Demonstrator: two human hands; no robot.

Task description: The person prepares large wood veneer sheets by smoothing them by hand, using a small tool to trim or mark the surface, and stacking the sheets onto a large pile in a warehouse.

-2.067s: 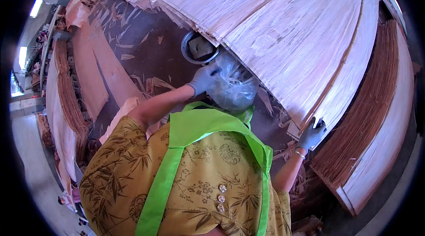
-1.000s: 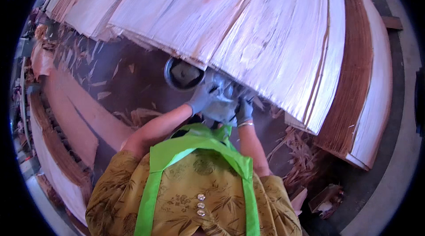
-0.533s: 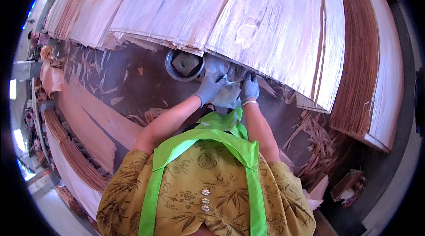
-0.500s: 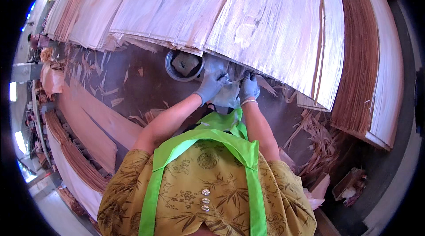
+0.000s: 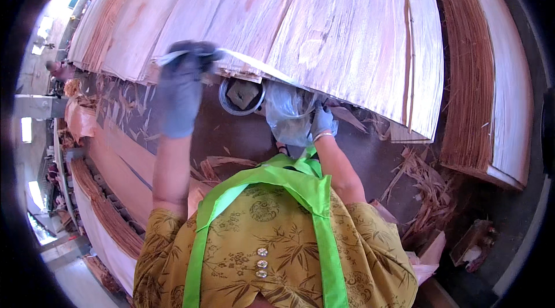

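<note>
My left hand (image 5: 184,88), in a grey glove and blurred by motion, is raised at the near edge of a stack of veneer sheets (image 5: 341,36). Its fingers are closed on a narrow white strip (image 5: 260,66), which stretches rightward along that edge towards my right hand. My right hand (image 5: 322,121), also gloved, sits low just under the edge with its fingers curled; what they grip is hidden. Beside it hangs a clear plastic bag (image 5: 287,117). Left of the bag stands a dark round bucket (image 5: 224,100) with a greyish lump (image 5: 243,93) inside.
Long veneer sheets (image 5: 124,163) lie at the left, beside another stack (image 5: 107,215). A tall brown-edged stack (image 5: 469,77) stands at the right. Torn veneer scraps (image 5: 425,192) litter the floor on the right, with more shreds at the far left.
My left hand has moved up and left, away from my right hand, drawing the white strip out between them. More of the plastic bag shows. My right hand has stayed near the edge.
</note>
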